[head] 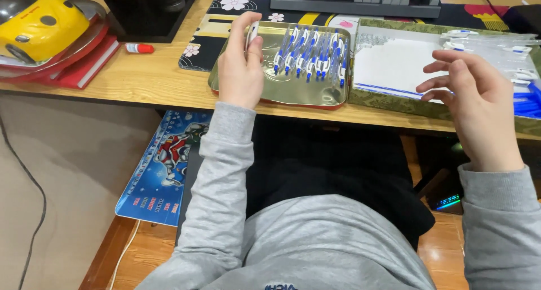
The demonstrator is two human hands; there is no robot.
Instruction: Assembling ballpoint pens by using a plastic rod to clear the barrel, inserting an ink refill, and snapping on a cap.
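L hand [241, 64] fingers clamped on a white-blue pen [252, 35] over gold tin tray [270, 90] on desk | R hand [479, 101] fingers apart, empty, by green box [389, 101] | pen prob. light, stiff, slick plastic; grip mid-barrel

A small white pen [252, 35] stands nearly upright, pinched at the left edge of a shallow gold tin tray [270, 90]. At its three o'clock, a row of white-and-blue pens [313, 53] lies side by side in the tray, tips toward six o'clock.
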